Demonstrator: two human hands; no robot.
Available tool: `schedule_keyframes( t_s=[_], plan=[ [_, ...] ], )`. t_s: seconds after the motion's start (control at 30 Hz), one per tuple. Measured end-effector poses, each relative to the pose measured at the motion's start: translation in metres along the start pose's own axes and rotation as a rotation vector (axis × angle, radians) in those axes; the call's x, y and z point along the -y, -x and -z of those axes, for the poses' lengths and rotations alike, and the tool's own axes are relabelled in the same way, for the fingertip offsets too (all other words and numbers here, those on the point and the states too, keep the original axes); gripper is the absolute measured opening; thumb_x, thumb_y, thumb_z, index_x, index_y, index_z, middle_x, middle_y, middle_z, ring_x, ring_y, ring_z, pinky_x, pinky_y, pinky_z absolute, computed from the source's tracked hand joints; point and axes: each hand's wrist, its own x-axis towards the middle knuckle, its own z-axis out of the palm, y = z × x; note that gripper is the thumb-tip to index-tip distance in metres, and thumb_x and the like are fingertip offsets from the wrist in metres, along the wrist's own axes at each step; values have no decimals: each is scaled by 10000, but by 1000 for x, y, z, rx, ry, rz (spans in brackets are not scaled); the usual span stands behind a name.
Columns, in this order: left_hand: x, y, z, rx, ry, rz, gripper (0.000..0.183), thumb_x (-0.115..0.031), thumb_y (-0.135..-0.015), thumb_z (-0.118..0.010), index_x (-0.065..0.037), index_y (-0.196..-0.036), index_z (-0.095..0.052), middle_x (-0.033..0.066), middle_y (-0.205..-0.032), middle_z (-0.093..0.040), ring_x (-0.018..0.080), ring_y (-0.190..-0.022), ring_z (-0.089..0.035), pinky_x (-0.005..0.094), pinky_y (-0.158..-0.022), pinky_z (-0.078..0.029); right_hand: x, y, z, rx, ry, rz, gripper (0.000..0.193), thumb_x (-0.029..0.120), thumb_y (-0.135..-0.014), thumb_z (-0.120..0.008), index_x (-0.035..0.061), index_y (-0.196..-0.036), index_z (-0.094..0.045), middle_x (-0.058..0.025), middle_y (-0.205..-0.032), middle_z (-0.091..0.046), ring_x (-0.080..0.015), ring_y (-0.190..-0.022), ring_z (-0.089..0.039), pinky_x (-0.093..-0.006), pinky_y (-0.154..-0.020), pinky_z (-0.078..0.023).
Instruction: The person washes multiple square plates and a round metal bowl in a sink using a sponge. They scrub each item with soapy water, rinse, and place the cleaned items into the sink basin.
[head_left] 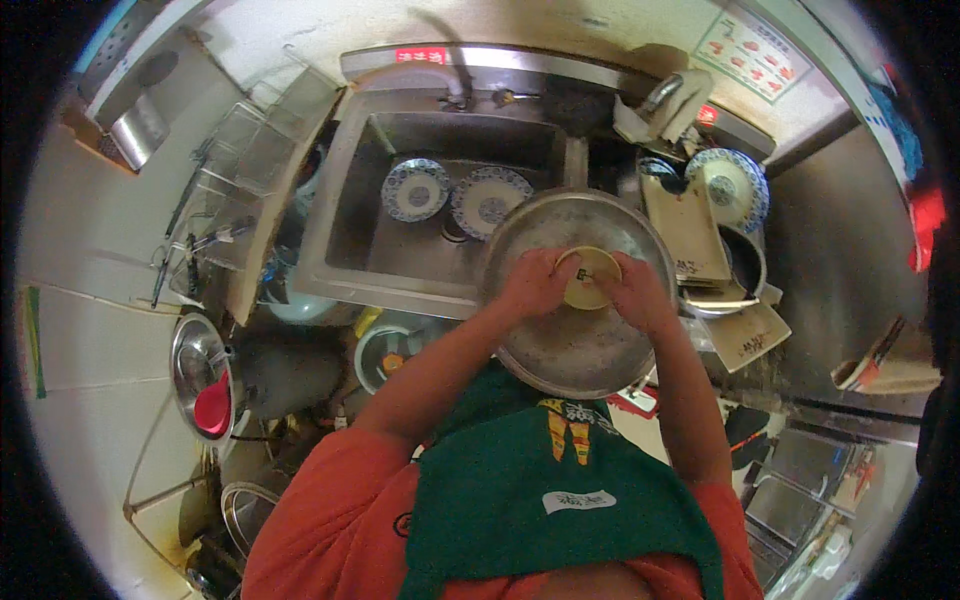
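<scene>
A small round yellow dish (580, 295) with a dark mark at its middle is held between my two hands. My left hand (537, 284) is closed on its left edge, and my right hand (634, 290) grips the right edge. Beneath both hands is a wide, round metal basin (560, 365) with scuffed grey metal inside. It overlaps the near right part of the sink. I cannot tell what supports the basin or whether the dish touches its bottom.
Two blue-patterned plates, one at the left (415, 190), lie in the steel sink (340, 270). Rectangular beige dishes (685, 235) and another patterned plate (735, 185) are stacked to the right. Wire racks (225, 190) hang at left, above a metal bowl with a red scoop (212, 405).
</scene>
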Motion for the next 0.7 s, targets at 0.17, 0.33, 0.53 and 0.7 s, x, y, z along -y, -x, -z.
schedule_keyframes(
  t_s=[0.17,0.33,0.53,0.7],
  plan=[
    [91,18,72,-534,-259,246,326,-261,-908,-547,-11,-1074,-675,195,-956,-725,348,-913,-715,484,-766,-556,-85,38,27,-724,-541,-6,252,246,-999,-602,21,-1087,-672,-62,-910,-694,-157,-849,-653,-327,-760,-537],
    [177,29,126,-229,-484,867,342,-312,-859,-601,-25,-998,-724,173,-962,-746,329,-959,-722,454,-813,-550,-243,88,19,-985,-536,-293,255,302,-964,-644,50,-926,-644,-28,-821,-621,-117,-730,-531,-338,-655,-453],
    [183,13,117,148,-813,852,267,-294,-805,-675,-136,-995,-776,110,-1093,-747,308,-1045,-702,460,-937,-464,-328,84,-15,-744,41,-173,344,377,-1002,-544,93,-1179,-624,-63,-1147,-638,-214,-1101,-579,-428,-1002,-438],
    [224,1,106,225,-840,955,299,-272,-751,-739,-184,-1036,-762,106,-1128,-745,295,-1072,-700,490,-1061,-360,-368,85,-17,-484,627,-320,512,422,-1070,-321,148,-1495,-402,-10,-1564,-392,-227,-1465,-316,-452,-1245,-167]
  ],
)
